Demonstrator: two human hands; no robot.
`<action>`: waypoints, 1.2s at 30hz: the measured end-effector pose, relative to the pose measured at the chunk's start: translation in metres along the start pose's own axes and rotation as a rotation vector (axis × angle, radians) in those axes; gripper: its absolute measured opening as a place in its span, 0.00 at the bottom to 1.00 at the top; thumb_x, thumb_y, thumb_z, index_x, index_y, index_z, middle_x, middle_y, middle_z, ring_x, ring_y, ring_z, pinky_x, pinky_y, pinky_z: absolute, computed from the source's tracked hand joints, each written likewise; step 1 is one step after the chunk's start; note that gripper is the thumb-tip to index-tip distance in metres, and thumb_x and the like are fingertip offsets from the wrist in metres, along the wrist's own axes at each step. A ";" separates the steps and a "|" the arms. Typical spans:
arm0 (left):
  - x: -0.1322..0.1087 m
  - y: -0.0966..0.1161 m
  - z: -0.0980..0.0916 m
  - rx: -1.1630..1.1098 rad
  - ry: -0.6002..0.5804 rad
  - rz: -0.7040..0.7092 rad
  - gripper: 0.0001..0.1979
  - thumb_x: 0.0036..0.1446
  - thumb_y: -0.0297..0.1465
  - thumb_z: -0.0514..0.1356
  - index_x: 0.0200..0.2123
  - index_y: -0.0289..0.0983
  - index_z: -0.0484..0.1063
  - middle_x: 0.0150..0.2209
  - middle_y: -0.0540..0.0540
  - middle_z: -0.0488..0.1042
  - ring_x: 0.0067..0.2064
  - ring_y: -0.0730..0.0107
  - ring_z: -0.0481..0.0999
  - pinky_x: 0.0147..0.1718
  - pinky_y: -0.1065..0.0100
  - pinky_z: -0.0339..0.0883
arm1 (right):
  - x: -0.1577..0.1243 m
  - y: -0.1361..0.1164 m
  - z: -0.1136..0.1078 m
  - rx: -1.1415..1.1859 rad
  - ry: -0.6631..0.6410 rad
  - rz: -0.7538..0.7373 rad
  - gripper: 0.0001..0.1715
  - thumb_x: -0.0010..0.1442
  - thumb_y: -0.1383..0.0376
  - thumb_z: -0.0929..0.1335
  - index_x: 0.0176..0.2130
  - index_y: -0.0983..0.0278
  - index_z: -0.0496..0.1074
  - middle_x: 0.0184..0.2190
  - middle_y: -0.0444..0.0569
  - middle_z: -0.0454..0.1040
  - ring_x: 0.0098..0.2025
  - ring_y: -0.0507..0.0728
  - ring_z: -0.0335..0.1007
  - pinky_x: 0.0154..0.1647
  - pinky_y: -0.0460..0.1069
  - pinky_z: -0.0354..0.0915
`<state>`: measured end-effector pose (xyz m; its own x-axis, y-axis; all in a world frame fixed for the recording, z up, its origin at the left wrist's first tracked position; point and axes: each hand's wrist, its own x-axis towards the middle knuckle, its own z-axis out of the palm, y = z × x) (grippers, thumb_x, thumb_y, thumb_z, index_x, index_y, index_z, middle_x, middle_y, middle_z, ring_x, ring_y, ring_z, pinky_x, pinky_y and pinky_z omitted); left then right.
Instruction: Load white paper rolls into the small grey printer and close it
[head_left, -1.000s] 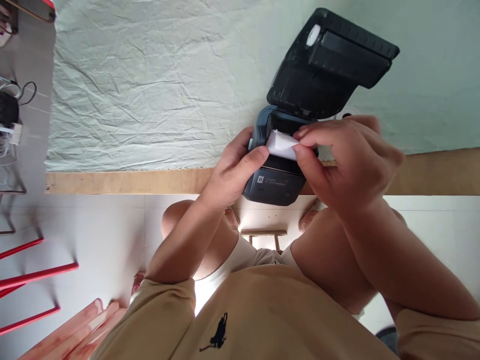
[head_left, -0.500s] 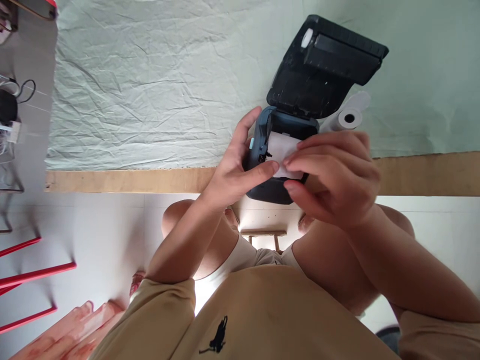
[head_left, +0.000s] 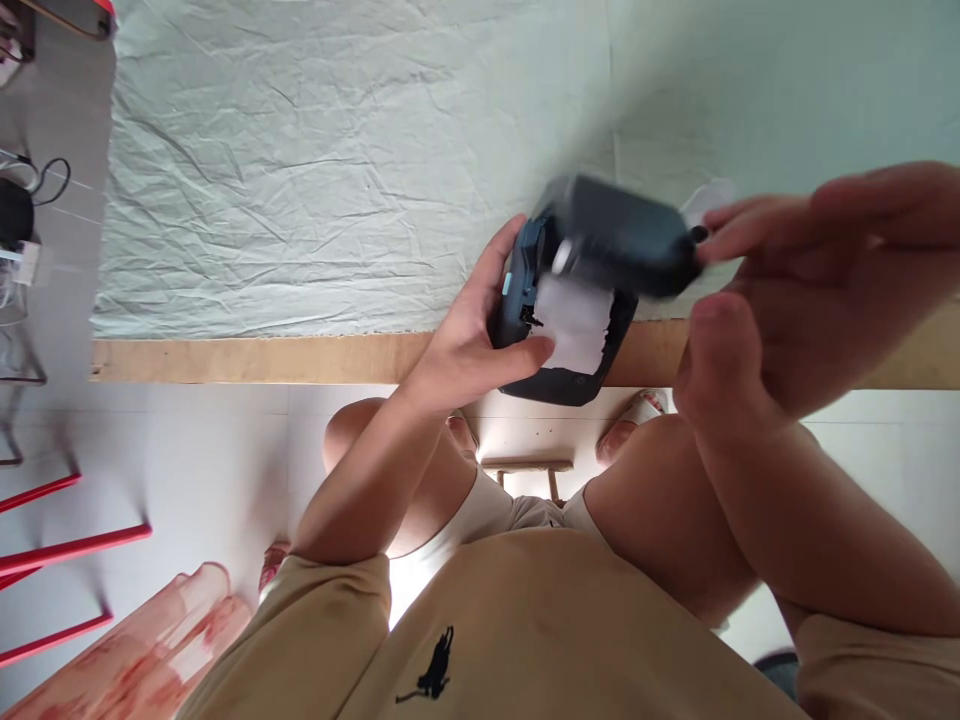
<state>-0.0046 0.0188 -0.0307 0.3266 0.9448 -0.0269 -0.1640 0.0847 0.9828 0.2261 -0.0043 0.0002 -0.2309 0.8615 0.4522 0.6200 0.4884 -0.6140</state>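
My left hand (head_left: 484, 330) grips a small black-and-blue receipt printer (head_left: 517, 330) from its left side, over the table's front edge. Its thumb presses on the white paper (head_left: 574, 320) that lies in the printer's compartment. Above the paper, the printer's black lid (head_left: 626, 230) is partly lowered and smeared by motion. My right hand (head_left: 795, 270) is at the lid's right edge, fingers stretched out and thumb apart; fingertips look to be touching the lid or just beside it. A white paper roll (head_left: 712, 196) stands behind, mostly hidden by lid and hand.
A pale green wrinkled cloth (head_left: 337, 170) covers the table, whose wooden edge (head_left: 262, 360) runs in front of me. Cables and a black device (head_left: 15, 212) are at the far left. Red bars (head_left: 75, 550) and a patterned pinkish cloth (head_left: 172, 640) lie lower left. A small wooden stool (head_left: 529, 468) shows below.
The printer's lid has swung down from wide open toward the body. My right hand has left the paper and moved right, up to the lid. My left hand keeps its hold.
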 end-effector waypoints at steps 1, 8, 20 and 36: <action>0.000 0.000 0.000 0.001 0.004 0.002 0.52 0.47 0.58 0.83 0.71 0.50 0.73 0.65 0.41 0.82 0.69 0.34 0.84 0.61 0.43 0.85 | -0.001 0.000 0.001 0.004 0.007 0.012 0.16 0.77 0.45 0.74 0.49 0.54 0.78 0.50 0.53 0.83 0.60 0.69 0.82 0.56 0.63 0.81; -0.009 0.009 0.003 0.008 0.047 -0.012 0.43 0.54 0.64 0.78 0.65 0.50 0.79 0.58 0.43 0.85 0.63 0.42 0.87 0.56 0.49 0.87 | -0.005 0.007 0.007 0.059 0.127 0.021 0.32 0.76 0.48 0.75 0.28 0.57 0.61 0.21 0.40 0.59 0.24 0.52 0.56 0.25 0.51 0.59; -0.011 0.012 0.004 -0.039 0.031 -0.072 0.33 0.59 0.64 0.75 0.53 0.47 0.81 0.45 0.45 0.83 0.49 0.52 0.85 0.45 0.56 0.83 | 0.002 0.009 0.008 0.267 -0.037 0.153 0.38 0.71 0.55 0.79 0.24 0.58 0.54 0.15 0.35 0.54 0.18 0.47 0.47 0.17 0.48 0.47; -0.004 -0.001 0.010 -0.180 0.188 -0.051 0.35 0.74 0.68 0.55 0.36 0.43 0.75 0.34 0.45 0.77 0.56 0.51 0.88 0.49 0.55 0.85 | 0.000 0.011 0.008 0.241 -0.048 -0.007 0.29 0.65 0.56 0.80 0.32 0.57 0.58 0.21 0.32 0.63 0.20 0.46 0.53 0.20 0.46 0.49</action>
<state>0.0030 0.0114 -0.0301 0.1633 0.9785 -0.1259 -0.3199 0.1732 0.9315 0.2270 0.0024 -0.0116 -0.2739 0.8607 0.4291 0.4231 0.5085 -0.7499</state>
